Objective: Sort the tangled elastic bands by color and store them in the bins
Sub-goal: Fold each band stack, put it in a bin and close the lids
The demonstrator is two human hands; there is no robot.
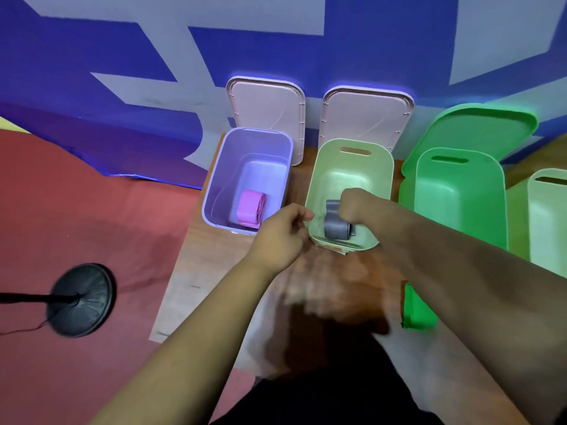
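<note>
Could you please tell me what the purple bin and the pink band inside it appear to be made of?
Purple bin: likely moulded plastic, smooth and semi-glossy, with sheen on its walls. Pink band: probably matte rubbery elastic, since it lies folded in soft flat loops.

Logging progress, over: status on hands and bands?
Right hand grips grey band inside pale green bin. Left hand curled at its rim, grip unclear. Pink band in lilac bin. Nothing in the way.
</note>
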